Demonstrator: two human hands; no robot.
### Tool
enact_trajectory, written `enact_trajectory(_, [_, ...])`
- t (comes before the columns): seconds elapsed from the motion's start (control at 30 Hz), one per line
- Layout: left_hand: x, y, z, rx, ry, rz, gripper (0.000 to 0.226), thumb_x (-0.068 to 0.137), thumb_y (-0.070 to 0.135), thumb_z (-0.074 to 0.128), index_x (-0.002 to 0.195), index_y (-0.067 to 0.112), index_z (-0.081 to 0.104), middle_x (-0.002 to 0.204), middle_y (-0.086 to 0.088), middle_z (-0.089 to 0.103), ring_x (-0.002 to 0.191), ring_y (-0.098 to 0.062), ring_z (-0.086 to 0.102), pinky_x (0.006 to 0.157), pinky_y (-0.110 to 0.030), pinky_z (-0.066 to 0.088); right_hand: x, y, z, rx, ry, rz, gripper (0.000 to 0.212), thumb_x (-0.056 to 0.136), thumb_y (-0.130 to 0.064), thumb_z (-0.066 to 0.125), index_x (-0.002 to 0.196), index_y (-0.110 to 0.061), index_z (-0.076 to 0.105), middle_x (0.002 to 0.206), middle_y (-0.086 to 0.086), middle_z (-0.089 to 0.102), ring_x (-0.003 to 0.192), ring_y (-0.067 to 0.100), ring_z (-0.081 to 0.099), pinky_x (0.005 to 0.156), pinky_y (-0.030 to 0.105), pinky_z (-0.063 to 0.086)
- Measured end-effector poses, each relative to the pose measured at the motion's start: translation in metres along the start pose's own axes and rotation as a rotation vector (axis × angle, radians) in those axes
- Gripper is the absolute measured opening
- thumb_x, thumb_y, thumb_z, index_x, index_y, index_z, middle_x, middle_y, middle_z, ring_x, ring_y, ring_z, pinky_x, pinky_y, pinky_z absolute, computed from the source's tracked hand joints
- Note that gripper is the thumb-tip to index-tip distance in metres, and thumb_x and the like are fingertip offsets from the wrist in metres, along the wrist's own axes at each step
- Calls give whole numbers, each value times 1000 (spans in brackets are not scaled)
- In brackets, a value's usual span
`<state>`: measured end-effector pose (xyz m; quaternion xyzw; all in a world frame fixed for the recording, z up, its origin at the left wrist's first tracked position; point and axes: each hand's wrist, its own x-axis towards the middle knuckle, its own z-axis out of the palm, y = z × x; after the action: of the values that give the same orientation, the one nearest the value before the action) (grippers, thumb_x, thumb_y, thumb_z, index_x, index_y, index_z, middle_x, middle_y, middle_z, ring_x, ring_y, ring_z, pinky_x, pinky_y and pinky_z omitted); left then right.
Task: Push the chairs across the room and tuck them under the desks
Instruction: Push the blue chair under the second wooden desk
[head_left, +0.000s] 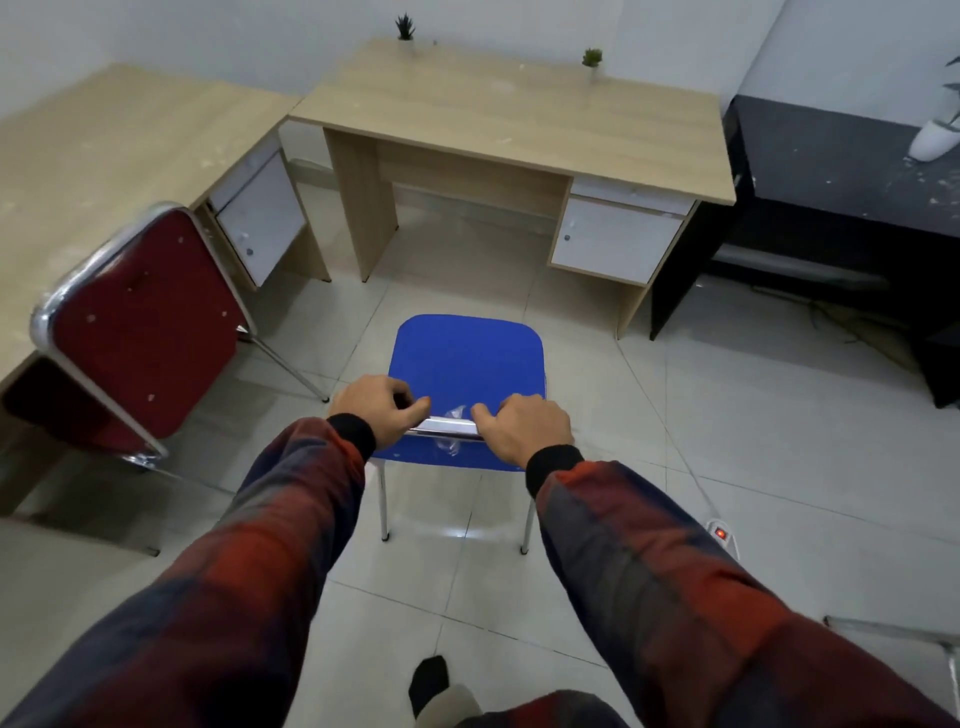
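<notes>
Under both hands' grip, blue chair

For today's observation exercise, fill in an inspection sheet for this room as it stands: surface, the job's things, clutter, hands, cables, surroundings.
Surface: pale tiled floor, glossy, with a reflection under the chair.
Job's things: blue chair stands on the floor short of the wooden desk, not tucked in; red chair sits at the left desk.
Clutter: two small potted plants on the wooden desk; white object on the black desk.
Hands: left hand and right hand both grip the blue chair's chrome back rail.
Cables: power strip with lit red switch on the floor to the right; its cord runs toward the desks.
Surroundings: plain white walls.
</notes>
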<state>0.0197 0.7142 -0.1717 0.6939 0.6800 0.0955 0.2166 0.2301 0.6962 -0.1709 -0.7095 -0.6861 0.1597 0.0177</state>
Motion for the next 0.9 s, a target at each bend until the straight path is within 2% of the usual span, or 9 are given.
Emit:
enact_trajectory(0.1, [4,-28,-18,-7,-10,-13,37,79,56,51,64,24,65,58,8,59,60,-13,55,50,-24,34,-1,-36,6,15,-12,13,55,93,-54,34,63,-12,51,66,5,55,67,26,54,64,34,45])
enact_trajectory(0.2, [10,-43,-29,3,-18,-32,37,76,57,51,67,25,67,61,9,61,63,-12,56,52,-24,34,1,-55,8,32,-22,28,55,93,-55,34,67,-11,55,70,6,59,69,26,56,68,36,49])
enact_trajectory(0.3, [22,-53,-37,8,-51,-20,30,82,49,56,70,24,67,63,9,61,63,-13,56,51,-23,35,9,-69,7,57,-26,45,57,92,-56,35,73,-9,60,72,6,61,69,26,57,69,36,52])
enact_trajectory(0.47, [51,-56,-47,8,-24,-6,29,82,48,57,67,24,65,62,10,60,62,-12,56,53,-24,36,36,-77,2,56,-17,68,54,92,-56,37,68,-11,55,68,5,56,64,25,52,62,33,44])
enact_trajectory(0.73, [98,-60,-55,9,-21,-43,31,80,49,57,67,22,65,62,8,62,64,-14,58,58,-27,47,87,-82,-4,29,-1,49,57,92,-56,38,79,-9,66,71,5,61,64,23,53,62,32,45])
enact_trajectory(0.9, [129,-57,-60,31,-16,-51,28,83,46,56,71,22,66,64,7,62,65,-14,58,56,-25,38,120,-83,-13,41,-12,40,59,91,-59,38,75,-9,65,68,4,58,65,25,55,63,33,46])
